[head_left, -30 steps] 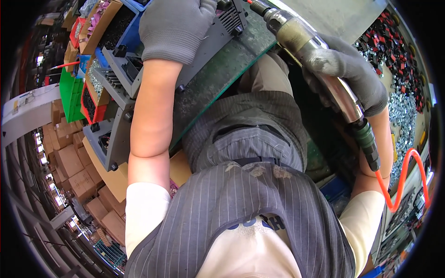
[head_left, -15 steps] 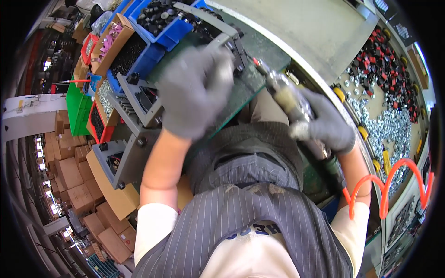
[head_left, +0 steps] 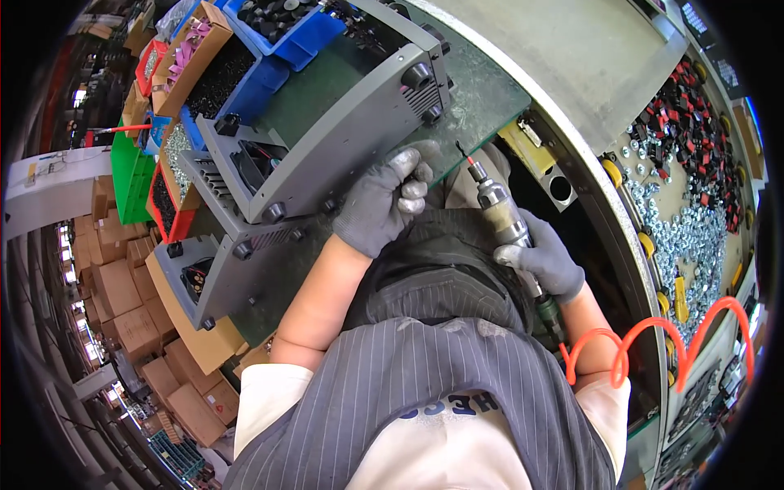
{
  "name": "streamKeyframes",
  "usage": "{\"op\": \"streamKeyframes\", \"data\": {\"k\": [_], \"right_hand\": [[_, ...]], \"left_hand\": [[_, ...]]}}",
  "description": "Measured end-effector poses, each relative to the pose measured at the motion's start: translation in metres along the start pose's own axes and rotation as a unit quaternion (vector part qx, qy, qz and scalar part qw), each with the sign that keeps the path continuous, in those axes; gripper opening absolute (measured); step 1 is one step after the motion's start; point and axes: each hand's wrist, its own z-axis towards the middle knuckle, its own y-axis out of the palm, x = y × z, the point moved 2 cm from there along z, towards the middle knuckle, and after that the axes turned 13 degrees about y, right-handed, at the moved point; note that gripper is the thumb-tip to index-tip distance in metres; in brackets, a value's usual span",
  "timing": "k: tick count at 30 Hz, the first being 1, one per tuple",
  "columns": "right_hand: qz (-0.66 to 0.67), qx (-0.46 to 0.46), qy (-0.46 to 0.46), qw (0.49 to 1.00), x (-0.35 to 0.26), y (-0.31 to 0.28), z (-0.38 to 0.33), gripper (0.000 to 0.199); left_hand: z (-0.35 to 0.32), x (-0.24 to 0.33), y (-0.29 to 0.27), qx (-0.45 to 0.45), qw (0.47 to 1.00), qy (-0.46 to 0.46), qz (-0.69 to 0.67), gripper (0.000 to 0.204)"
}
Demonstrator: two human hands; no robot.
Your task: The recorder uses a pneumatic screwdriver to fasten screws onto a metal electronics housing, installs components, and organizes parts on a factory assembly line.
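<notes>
My right hand [head_left: 545, 255], in a grey glove, is wrapped round a pneumatic screwdriver [head_left: 500, 211] fed by a coiled orange hose. Its bit points up and away from me, touching nothing. In a matching glove, my left hand [head_left: 382, 200] is curled with fingertips pressed together. What it pinches, if anything, I cannot make out. It is just beside a grey metal housing [head_left: 343, 139] with black round feet and a fan [head_left: 260, 162] inside. A second grey housing [head_left: 224, 282], also with a fan, lies nearer me on the left.
Blue bins [head_left: 298, 53] of black parts, a cardboard box [head_left: 189, 61] of pink pieces and a red tray [head_left: 170, 208] line the far left. Stacked cartons [head_left: 135, 314] stand beyond. On the right, a tray [head_left: 682, 196] carries shiny and red-black parts. The orange hose [head_left: 678, 359] loops at lower right.
My left hand has come down and toward me, away from the far end of the upper housing, and its fingers now curl in. My right hand has shifted slightly left and nearer with the screwdriver.
</notes>
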Motion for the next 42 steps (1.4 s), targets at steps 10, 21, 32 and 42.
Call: {"op": "streamKeyframes", "data": {"k": [10, 21, 32, 42], "right_hand": [[-0.025, -0.111, -0.02, 0.993, -0.028, 0.008, -0.024, 0.077], [-0.019, -0.149, -0.002, 0.989, -0.027, 0.015, -0.021, 0.076], [0.094, -0.267, 0.027, 0.959, -0.029, 0.011, -0.021, 0.076], [-0.056, -0.058, -0.002, 0.997, -0.036, -0.006, 0.0, 0.073]], "left_hand": [[-0.003, 0.001, 0.007, 0.011, 0.998, 0.038, 0.042, 0.037], [-0.006, 0.004, 0.024, 0.021, 0.982, 0.081, 0.172, 0.039], [-0.012, 0.019, 0.025, -0.077, 0.953, 0.099, 0.277, 0.032], [-0.047, 0.039, 0.059, -0.214, 0.624, 0.202, 0.724, 0.044]]}}
